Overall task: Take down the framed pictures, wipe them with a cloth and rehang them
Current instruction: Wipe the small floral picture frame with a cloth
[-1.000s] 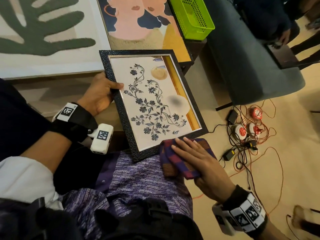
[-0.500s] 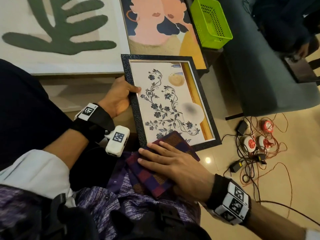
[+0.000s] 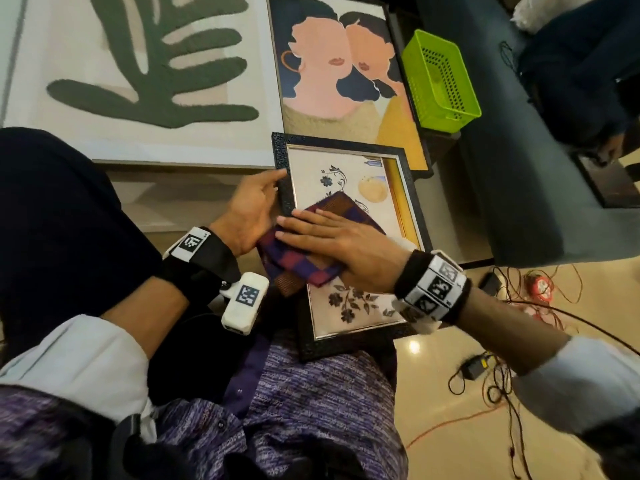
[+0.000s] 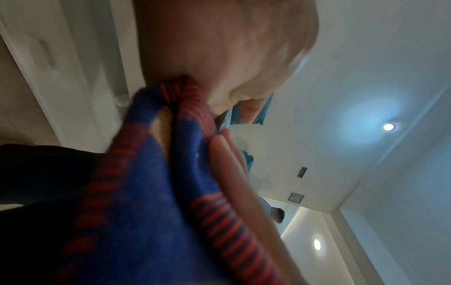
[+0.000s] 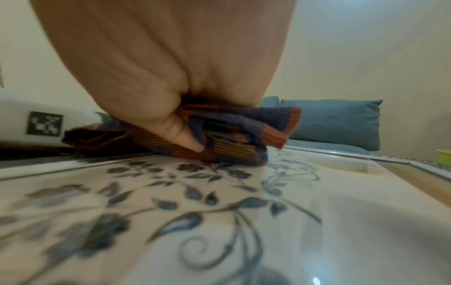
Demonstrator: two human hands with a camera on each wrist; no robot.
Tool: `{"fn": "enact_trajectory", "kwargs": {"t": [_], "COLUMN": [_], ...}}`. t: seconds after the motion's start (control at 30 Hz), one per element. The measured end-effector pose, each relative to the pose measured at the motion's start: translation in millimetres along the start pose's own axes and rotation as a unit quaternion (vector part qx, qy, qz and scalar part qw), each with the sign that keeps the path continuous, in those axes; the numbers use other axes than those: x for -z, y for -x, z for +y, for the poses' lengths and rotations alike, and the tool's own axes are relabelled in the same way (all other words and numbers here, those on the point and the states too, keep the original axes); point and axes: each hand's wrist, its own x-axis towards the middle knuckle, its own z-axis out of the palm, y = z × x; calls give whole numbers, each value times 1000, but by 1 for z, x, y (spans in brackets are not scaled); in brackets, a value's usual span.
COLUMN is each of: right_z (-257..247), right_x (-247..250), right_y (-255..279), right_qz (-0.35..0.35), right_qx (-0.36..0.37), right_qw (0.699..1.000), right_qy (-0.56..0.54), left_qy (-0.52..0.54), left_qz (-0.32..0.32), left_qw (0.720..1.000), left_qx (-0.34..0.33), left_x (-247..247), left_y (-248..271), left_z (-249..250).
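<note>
A black-framed floral picture (image 3: 360, 308) lies tilted on my lap. My left hand (image 3: 249, 206) grips its left edge, thumb on the front of the frame. My right hand (image 3: 339, 237) lies flat with straight fingers on a folded red-and-blue checked cloth (image 3: 298, 268) and presses it onto the middle of the glass. In the right wrist view the cloth (image 5: 244, 123) is bunched under my palm (image 5: 158, 57) on the floral glass (image 5: 219, 212). The left wrist view is filled by my left palm (image 4: 219, 48) and the cloth (image 4: 151, 192). The middle of the picture is hidden.
Two larger pictures stand just beyond: a green leaf one (image 3: 138, 74) and a portrait one (image 3: 339, 71). A green basket (image 3: 440, 81) sits on a dark stand. A grey sofa (image 3: 512, 168) is at the right, and tangled cables and adapters (image 3: 519, 306) lie on the floor.
My right hand has slid the cloth from the frame's bottom corner up onto the middle of the glass. The frame now sits closer on my lap, still gripped by the left hand.
</note>
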Motion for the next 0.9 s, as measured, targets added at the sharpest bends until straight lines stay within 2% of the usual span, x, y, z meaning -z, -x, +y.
{"fn": "enact_trajectory", "kwargs": {"t": [0.13, 0.27, 0.47, 0.73, 0.9], "right_z": [21, 40, 71, 85, 100], "right_x": [9, 22, 41, 48, 45], "right_y": [-19, -32, -60, -95, -79], "right_qz": [3, 13, 39, 48, 69], "right_qx": [8, -3, -47, -103, -170], "right_qw": [1000, 1000, 998, 993, 983], "right_qy": [6, -11, -14, 24, 15], "left_qy": [6, 63, 132, -2, -49], "left_qz": [1, 10, -35, -44, -21], "left_qw": [1000, 998, 991, 998, 998], "left_qx": [13, 5, 7, -42, -35], "left_x": [11, 12, 17, 28, 26], "left_y": [-4, -6, -3, -7, -13], "left_z": [4, 5, 4, -6, -6]}}
